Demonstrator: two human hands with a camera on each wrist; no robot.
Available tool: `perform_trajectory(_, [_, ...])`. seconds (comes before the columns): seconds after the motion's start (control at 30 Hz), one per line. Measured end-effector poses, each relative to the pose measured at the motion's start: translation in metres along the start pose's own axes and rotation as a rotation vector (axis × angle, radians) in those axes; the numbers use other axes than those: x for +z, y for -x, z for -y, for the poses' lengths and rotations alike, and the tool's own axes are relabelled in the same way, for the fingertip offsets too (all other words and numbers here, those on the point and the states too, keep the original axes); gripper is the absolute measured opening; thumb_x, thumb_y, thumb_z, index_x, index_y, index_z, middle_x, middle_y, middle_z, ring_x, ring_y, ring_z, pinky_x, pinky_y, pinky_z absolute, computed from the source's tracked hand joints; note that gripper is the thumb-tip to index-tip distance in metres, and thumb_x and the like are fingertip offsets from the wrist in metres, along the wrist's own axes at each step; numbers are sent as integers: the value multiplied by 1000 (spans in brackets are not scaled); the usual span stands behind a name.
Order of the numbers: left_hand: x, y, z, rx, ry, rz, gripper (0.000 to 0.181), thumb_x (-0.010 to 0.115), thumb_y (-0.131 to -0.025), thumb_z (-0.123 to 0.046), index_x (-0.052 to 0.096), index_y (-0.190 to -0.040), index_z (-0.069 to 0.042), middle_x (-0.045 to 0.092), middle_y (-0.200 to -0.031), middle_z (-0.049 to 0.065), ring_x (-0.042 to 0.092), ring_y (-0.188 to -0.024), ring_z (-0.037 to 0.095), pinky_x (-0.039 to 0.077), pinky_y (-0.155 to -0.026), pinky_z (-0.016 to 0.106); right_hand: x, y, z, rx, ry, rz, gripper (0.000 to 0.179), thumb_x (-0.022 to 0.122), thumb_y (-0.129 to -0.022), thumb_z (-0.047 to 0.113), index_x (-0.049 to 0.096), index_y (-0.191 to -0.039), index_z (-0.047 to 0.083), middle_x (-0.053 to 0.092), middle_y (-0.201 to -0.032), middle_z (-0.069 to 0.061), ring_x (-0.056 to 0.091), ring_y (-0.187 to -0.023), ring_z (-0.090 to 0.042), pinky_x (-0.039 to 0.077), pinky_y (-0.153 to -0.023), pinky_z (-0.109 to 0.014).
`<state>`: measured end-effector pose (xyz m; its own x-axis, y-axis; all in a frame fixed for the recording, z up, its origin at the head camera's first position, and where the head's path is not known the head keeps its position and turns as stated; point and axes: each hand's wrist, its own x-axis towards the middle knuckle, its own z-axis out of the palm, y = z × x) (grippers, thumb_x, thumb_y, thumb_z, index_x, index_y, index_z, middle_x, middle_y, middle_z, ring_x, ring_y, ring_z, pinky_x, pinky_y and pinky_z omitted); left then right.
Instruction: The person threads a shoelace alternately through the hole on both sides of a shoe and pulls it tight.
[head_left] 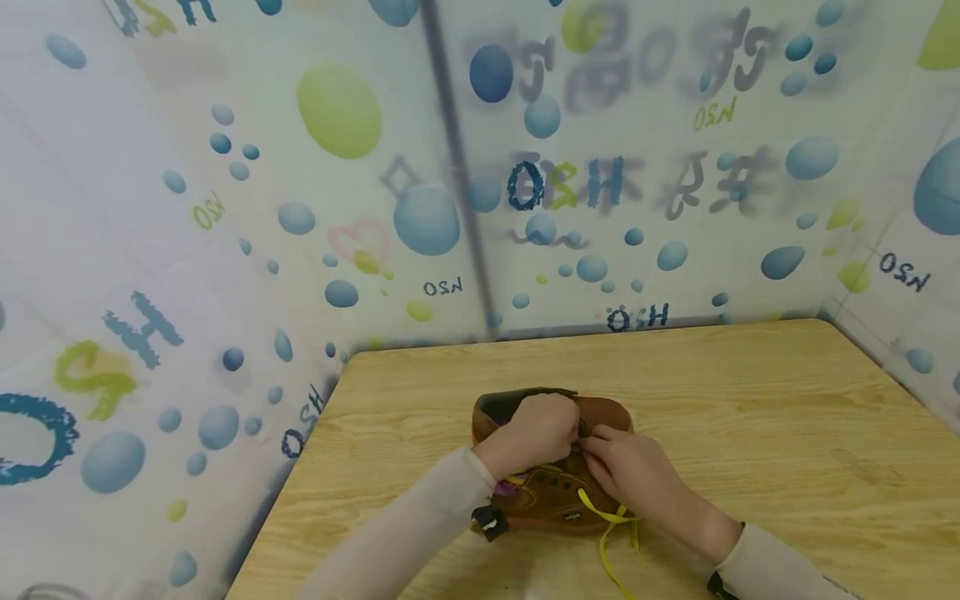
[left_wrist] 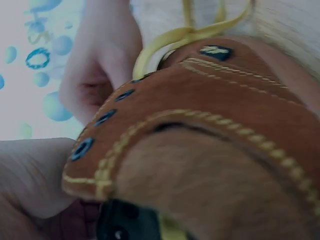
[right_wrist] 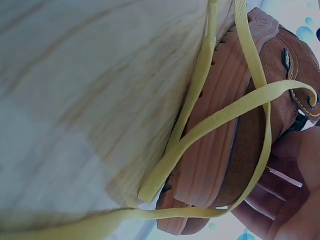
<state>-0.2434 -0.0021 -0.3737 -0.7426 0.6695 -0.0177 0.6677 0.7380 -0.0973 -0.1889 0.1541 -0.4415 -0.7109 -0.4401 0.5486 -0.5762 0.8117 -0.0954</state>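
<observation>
A brown leather shoe with yellow stitching and dark eyelets stands on the table, its opening to the left in the head view. My left hand reaches over the opening with curled fingers and grips the shoe at the upper by the lacing gap. From the right, my right hand meets it there, thumb and fingers pinching at the same spot; the fingertips are mostly hidden. In the left wrist view, the eyelet flap rises between the hands. A yellow shoelace runs from an eyelet and hangs loose over the sole.
The wooden table extends around the shoe. A white wall sheet with blue and green drops stands behind it and at both sides. A black strap sits at the left wrist, and something purple shows beside the shoe's upper.
</observation>
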Motion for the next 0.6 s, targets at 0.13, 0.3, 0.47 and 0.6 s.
perform_trajectory(0.13, [3,4,-2,-20,-60,-105,18,63,-97,-24,65,-82,-16,59,-79,-3,56,-66,9,48,-51,20,3,0,0,5,17,-30,4,76,-85,16,72,-87,17,61,-80,7,53,-58,-3,42,-51,-18])
perform_trajectory(0.3, [3,3,13,-56,317,-273,13,49,-105,-19,57,-101,-11,63,-90,0,57,-70,9,46,-57,15,7,-3,-1,28,5,-50,10,76,-86,21,74,-94,17,65,-82,8,53,-59,0,42,-51,-17])
perform_trajectory(0.47, [-6,5,26,8,1090,-246,21,32,-109,-18,47,-108,-3,70,-94,14,70,-76,20,58,-66,25,10,-7,-2,56,-12,-63,8,77,-86,19,74,-94,19,66,-79,10,51,-58,1,40,-51,-16])
perform_trajectory(0.6, [-31,14,32,43,1479,-345,22,30,-109,-19,46,-104,-3,62,-80,9,67,-69,17,61,-69,35,12,-10,-4,54,-1,-70,7,76,-85,17,74,-89,21,65,-78,12,55,-60,-1,44,-53,-19])
